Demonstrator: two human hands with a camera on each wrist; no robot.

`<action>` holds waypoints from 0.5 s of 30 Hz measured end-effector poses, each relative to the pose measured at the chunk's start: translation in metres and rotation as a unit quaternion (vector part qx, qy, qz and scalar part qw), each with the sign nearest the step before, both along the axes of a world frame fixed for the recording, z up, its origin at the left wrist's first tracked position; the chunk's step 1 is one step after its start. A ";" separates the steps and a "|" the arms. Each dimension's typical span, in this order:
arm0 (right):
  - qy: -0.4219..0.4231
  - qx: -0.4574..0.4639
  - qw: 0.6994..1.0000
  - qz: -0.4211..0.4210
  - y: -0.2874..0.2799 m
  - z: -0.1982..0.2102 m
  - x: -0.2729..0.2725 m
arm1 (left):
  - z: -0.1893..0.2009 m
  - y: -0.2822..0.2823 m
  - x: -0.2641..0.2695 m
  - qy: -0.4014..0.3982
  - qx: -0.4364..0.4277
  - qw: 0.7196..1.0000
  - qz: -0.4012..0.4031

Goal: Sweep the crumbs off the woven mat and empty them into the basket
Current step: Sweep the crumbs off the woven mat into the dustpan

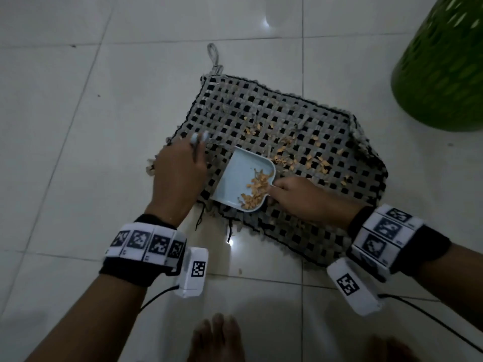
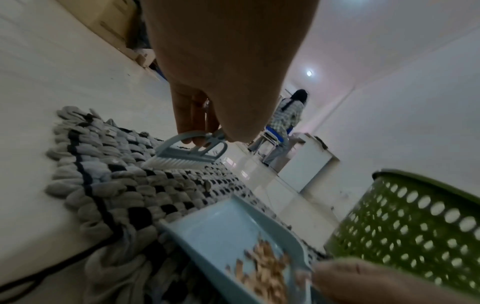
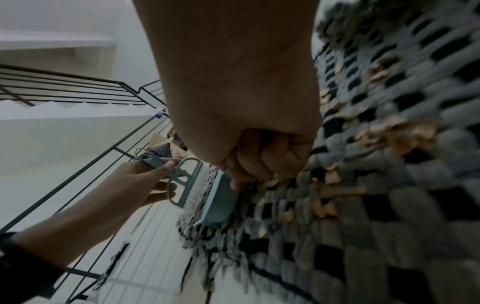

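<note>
A grey-and-black woven mat [image 1: 300, 121] lies on the tiled floor. Orange crumbs [image 1: 300, 158] are scattered over its middle and right. A light blue dustpan [image 1: 235, 176] sits on the mat's near left part with a pile of crumbs [image 1: 257, 190] in its near corner. My right hand [image 1: 274, 192] grips the pan at that corner. My left hand [image 1: 198, 150] holds a small blue brush [image 2: 187, 154] by its handle, bristles down on the mat, left of the pan. The green perforated basket [image 1: 441, 74] stands beyond the mat's right end.
My bare feet [image 1: 217, 335] stand on the floor [image 1: 78, 126] just before the mat. Cables trail from both wrist cameras. In the left wrist view a person [image 2: 285, 123] stands far off beside a white box [image 2: 309, 164]. A black stair railing [image 3: 78, 92] shows at the left.
</note>
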State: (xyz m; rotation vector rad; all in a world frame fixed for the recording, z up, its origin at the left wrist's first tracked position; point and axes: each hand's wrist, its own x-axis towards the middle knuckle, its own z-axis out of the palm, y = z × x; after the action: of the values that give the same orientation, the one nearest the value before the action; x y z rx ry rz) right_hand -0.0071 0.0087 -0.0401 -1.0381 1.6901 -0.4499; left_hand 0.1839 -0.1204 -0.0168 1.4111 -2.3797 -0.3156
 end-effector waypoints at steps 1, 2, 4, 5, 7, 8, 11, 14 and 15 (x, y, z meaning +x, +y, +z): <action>-0.001 0.005 1.000 -0.002 -0.006 -0.003 0.003 | -0.002 0.003 -0.004 -0.006 -0.002 1.000 -0.024; -0.004 0.013 1.000 -0.006 -0.011 -0.006 0.005 | -0.002 0.009 -0.008 -0.009 -0.004 0.999 -0.048; -0.006 0.025 1.000 -0.007 -0.015 -0.010 0.007 | -0.002 0.027 -0.017 -0.005 0.011 0.997 -0.076; -0.004 0.024 1.000 -0.004 -0.014 -0.012 0.007 | -0.004 0.038 -0.020 0.002 0.031 0.996 -0.083; -0.003 0.016 1.000 -0.001 -0.012 -0.016 0.008 | -0.008 0.058 -0.022 0.009 0.071 0.992 -0.101; -0.007 0.016 1.000 -0.005 -0.009 -0.018 0.008 | -0.009 0.065 -0.023 0.013 0.083 0.990 -0.111; -0.032 0.013 0.999 -0.036 0.000 -0.023 0.008 | -0.003 0.067 -0.021 0.082 0.119 0.985 -0.090; -0.061 0.005 0.993 -0.104 0.011 -0.023 0.009 | 0.015 0.045 -0.022 0.148 0.142 0.977 -0.057; -0.067 -0.001 0.990 -0.124 0.014 -0.022 0.010 | 0.019 0.035 -0.024 0.157 0.142 0.976 -0.052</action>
State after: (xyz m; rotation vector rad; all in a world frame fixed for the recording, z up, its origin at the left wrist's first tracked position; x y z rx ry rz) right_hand 0.0025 0.0223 -0.0621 -0.7838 1.7036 -0.6676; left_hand 0.1597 -0.0857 0.0026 1.2400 -2.2102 -0.8710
